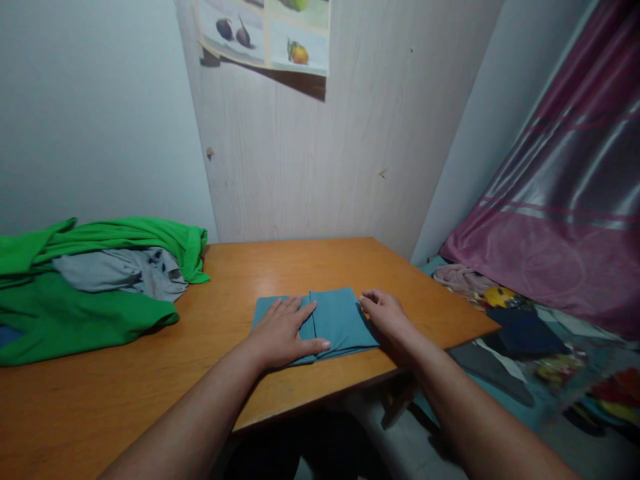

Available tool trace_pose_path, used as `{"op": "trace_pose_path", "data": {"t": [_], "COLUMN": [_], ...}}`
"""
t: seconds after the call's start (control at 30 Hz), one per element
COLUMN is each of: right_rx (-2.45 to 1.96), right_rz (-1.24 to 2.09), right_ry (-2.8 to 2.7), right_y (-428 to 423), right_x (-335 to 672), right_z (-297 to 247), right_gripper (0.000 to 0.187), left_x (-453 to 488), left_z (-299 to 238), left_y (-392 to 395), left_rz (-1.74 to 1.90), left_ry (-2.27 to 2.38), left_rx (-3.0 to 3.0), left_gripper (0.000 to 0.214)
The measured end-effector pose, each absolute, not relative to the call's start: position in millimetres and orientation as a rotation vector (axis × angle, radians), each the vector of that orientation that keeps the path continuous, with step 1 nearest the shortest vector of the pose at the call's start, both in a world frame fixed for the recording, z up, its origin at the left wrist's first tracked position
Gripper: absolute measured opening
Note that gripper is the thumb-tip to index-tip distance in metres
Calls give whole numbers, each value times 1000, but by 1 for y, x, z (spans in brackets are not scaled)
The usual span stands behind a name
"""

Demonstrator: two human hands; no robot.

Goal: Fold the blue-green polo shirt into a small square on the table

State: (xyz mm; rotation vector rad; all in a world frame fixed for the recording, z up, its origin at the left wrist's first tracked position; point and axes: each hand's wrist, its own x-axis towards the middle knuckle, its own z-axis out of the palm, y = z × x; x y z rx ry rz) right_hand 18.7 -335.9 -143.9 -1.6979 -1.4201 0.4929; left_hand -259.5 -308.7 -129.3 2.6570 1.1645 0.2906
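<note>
A blue-grey cloth, possibly a garment, lies folded in a flat rectangle near the table's front edge. Its right part overlaps the left part, and layered edges show along the front. My left hand rests flat on the left part, fingers spread, with the thumb reaching over the overlapping fold. At the cloth's right edge is my right hand, its fingers curled together in a pinch against that edge. The right thumb and the exact grip are mostly hidden.
Crumpled green clothing and a grey garment lie on the left of the wooden table. A wall stands behind. Right of the table are a pink curtain and a dark folded cloth among other items.
</note>
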Motion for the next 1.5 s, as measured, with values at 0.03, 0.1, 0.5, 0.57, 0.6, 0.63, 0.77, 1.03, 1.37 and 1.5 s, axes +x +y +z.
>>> {"op": "trace_pose_path", "data": {"t": [0.03,0.1,0.5,0.57,0.6,0.63,0.77,1.03,1.37,1.5], "right_rx": [-1722,-1755,-1809,-1811,-1829,-1852,-1894,-1896,-1759,-1775], "right_rz": [558,696,1043,994,959,922,826,465,296,310], "right_ry": [-1390,-1328,-1288,-1267,-1267,-1274,-1312,-1392,-1542,-1540], "right_y": [-341,-350,-346,-346,-347,-348,-352,-354,-361,-371], "right_x": [22,23,19,18,17,16,13,19,29,29], "right_z": [-144,-143,-135,-137,-137,-138,-137,-139,-147,-149], "right_gripper": [27,30,26,23,22,21,18,18,14,10], "left_x": [-259,-258,-257,-257,-257,-257,-258,-271,-300,-298], "left_z": [-129,-130,-129,-130,-131,-132,-138,-133,-135,-140], "left_y": [-309,-309,-310,-310,-309,-308,-297,-270,-256,-258], "left_rz": [286,290,335,383,410,444,709,1294,1285,928], "left_ry": [1173,1189,1170,1151,1140,1132,1102,960,1459,1480], "left_rx": [2660,2663,2666,2645,2626,2596,2341,1339,1727,2127], "left_gripper": [106,103,87,83,80,76,63,44,40,45]}}
